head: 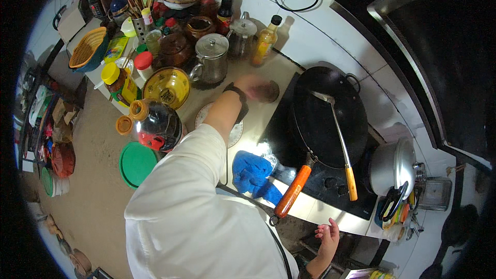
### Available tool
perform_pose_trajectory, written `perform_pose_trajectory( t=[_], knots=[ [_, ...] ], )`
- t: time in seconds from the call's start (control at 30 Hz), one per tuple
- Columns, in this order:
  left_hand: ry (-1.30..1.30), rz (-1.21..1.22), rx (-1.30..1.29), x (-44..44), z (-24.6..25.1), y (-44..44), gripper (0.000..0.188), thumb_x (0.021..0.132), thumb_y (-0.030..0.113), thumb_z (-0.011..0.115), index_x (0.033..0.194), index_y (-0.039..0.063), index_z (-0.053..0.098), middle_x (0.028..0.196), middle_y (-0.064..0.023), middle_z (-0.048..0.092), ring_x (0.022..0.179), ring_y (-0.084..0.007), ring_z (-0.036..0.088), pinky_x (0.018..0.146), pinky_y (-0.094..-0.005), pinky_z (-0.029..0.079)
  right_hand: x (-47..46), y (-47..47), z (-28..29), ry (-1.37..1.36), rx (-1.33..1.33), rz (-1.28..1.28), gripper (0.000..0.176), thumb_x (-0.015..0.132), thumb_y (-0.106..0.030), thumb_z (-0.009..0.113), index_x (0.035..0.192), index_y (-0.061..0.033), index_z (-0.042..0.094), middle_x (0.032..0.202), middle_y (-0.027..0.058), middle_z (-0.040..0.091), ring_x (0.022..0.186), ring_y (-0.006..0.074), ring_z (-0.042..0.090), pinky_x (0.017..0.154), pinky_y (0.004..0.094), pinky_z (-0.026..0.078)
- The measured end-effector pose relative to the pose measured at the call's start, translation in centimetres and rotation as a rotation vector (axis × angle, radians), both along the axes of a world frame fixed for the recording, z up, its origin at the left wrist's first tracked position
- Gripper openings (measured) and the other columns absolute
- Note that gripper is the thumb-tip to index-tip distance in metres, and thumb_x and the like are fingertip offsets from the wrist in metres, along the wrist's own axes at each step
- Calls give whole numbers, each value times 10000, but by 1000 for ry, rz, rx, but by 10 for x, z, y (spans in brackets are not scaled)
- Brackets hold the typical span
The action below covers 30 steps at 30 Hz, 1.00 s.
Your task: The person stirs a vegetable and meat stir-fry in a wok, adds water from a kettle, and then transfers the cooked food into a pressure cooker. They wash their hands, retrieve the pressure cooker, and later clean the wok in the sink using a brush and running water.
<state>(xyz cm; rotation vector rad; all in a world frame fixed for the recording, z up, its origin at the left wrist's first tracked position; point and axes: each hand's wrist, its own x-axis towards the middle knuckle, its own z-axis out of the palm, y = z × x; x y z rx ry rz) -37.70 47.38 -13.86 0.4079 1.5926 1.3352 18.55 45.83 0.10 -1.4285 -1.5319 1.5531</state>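
My left hand [254,86] reaches over the counter, blurred by motion, with a dark band at the wrist. A dark brown round thing [270,92] shows at its fingers; the blur hides whether I grip it. Under my forearm lies a white plate with a patterned rim [237,133], partly covered. My right hand [327,239] hangs low before the counter's front edge, fingers loosely bent and holding nothing. Right of my left hand, a black wok [310,124] stands on the black glass cooktop [281,124], with a metal turner [339,135] resting in it. The wok's orange-brown handle [293,192] points towards me.
A blue cloth [254,174] lies beside the cooktop. A metal pot [212,60], a glass bottle [266,42] and a yellow bowl [174,89] stand behind and left of my arm. A large dark-filled jug [159,124] stands near my elbow. A pressure cooker [387,166] is at right.
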Motion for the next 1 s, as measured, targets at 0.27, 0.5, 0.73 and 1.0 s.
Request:
perform_pose_trajectory(
  t=[0.27, 0.5, 0.73, 1.0],
  knots=[
    [698, -370, -172, 0, 7, 24, 248, 739, 274, 563, 855, 56, 582, 783, -69, 596, 661, -168, 549, 553, -326, 452, 16, -17, -3, -8, -10, -114, 318, 849, -105, 479, 1139, 8, 411, 756, 88, 569, 583, 112, 517, 504, 198, 420],
    [118, -38, 208, -30, 74, -13, 255, 698, 128, 539, 934, 35, 505, 736, -51, 556, 641, -163, 555, 493, -301, 461, 26, -23, -12, -1, -11, -163, 327, 848, -126, 487, 1136, 9, 407, 750, 86, 563, 589, 113, 516, 507, 211, 416],
    [-420, 484, 1149, -39, 141, -65, 336, 718, 73, 508, 1046, 38, 441, 1037, -115, 490, 904, -258, 519, 673, -365, 471, 24, -11, -19, 73, -14, -137, 354, 843, -139, 505, 1144, 17, 405, 763, 85, 560, 597, 120, 512, 507, 244, 416],
    [-342, 688, 1376, -104, 182, -85, 461, 843, 380, 379, 1204, 94, 366, 1198, -99, 398, 1051, -288, 418, 801, -414, 402, 33, -2, -24, 49, -8, -136, 343, 849, -148, 488, 1144, 5, 406, 757, 83, 561, 598, 116, 525, 508, 218, 421]
  ],
)
